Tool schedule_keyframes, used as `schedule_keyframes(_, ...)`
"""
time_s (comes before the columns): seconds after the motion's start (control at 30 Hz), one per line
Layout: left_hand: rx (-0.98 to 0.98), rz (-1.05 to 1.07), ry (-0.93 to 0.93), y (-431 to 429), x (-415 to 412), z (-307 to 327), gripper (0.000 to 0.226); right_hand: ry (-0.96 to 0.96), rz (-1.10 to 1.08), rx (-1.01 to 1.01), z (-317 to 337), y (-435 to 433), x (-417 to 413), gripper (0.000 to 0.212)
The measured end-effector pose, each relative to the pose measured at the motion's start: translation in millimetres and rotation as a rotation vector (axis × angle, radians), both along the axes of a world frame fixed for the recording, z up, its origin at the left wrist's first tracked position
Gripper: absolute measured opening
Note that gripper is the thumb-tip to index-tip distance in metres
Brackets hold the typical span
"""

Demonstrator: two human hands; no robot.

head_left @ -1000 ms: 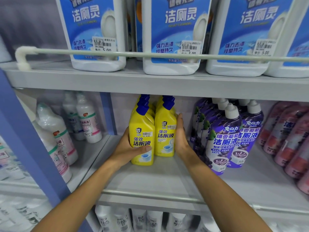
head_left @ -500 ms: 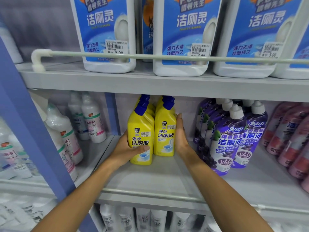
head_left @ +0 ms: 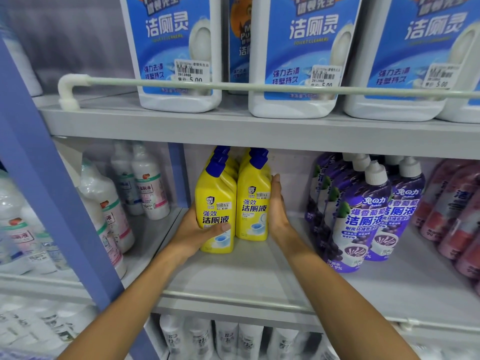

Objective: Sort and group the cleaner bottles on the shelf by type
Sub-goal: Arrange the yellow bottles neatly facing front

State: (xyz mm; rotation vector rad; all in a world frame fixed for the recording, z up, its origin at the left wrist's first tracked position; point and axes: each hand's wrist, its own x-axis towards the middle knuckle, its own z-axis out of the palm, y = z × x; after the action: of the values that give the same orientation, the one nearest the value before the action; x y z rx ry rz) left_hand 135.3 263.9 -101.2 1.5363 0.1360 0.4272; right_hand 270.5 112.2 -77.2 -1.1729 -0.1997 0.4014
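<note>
1. The shelf [head_left: 259,268] looks mostly sorted: purple bottles [head_left: 363,219] stand grouped right of the grips, white bottles [head_left: 149,188] left.
2. The yellow bottles [head_left: 253,203] sit bunched between the grips, probably getting squared up last.
3. The left grip [head_left: 192,232] wraps the front bottle [head_left: 214,201]; the right grip [head_left: 278,211] presses flat, fingers straight.

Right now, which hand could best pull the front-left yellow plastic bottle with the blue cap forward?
Left, probably. The left hand grips the front-left yellow plastic bottle, thumb across its label. The right hand only rests flat against the neighbouring yellow bottle.
</note>
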Motion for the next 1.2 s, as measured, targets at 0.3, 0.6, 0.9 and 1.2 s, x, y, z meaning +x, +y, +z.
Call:
schedule_keyframes(0.3,-0.011,0.045,-0.007,1,2,-6,0.064,-0.243,0.044,-0.148,-7,-16,1,0.061)
schedule_keyframes(0.6,-0.002,0.094,-0.034,-1,8,-14,0.069,-0.672,-0.085,-0.536,-16,-29,-4,0.062)
schedule_keyframes(0.9,0.019,0.102,-0.064,-8,8,-12,0.066,-0.646,0.009,-0.719,7,-31,-19,0.093)
schedule_keyframes(1.2,0.148,0.270,-0.045,-8,-9,-9,0.082,-0.668,-0.303,-0.746,4,-20,-47,0.044)
